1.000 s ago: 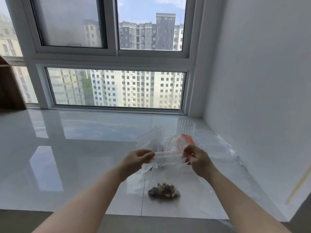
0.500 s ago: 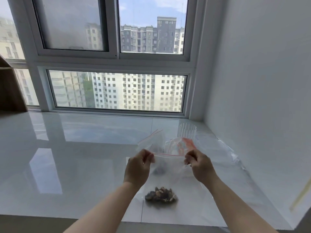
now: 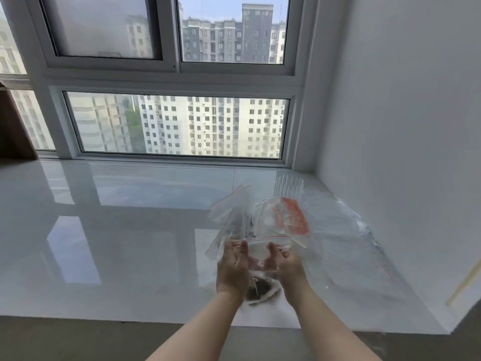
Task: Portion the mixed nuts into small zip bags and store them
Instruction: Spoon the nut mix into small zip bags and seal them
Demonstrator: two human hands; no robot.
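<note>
- Both hands are low over the glossy white sill [image 3: 130, 230], close together, thumbs pointing up toward the window [image 3: 179, 126].
- The left hand [image 3: 232, 267] holds the left side of a small zip bag [image 3: 260, 252]; its fingers are hidden behind the plastic, so the exact grip is hard to read, though the bag clearly hangs from it.
- The right hand [image 3: 286, 267] holds the bag's right side, thumb on the near face, fingers curled behind.
- The bag's red-lined top edge sits just above the thumbs; blur hides whether the seal is open or pressed together.
- The mixed nuts [image 3: 259, 291] sit dark in the bottom of that bag, between the two wrists, just over the sill.
- Behind the hands lie spare zip bags [image 3: 231, 209] and a crumpled clear packet with an orange patch [image 3: 291, 217].
- A ribbed clear cup [image 3: 289, 187] stands further back near the wall corner.
- Loose clear plastic sheeting [image 3: 346, 230] spreads to the right along the wall.
</note>
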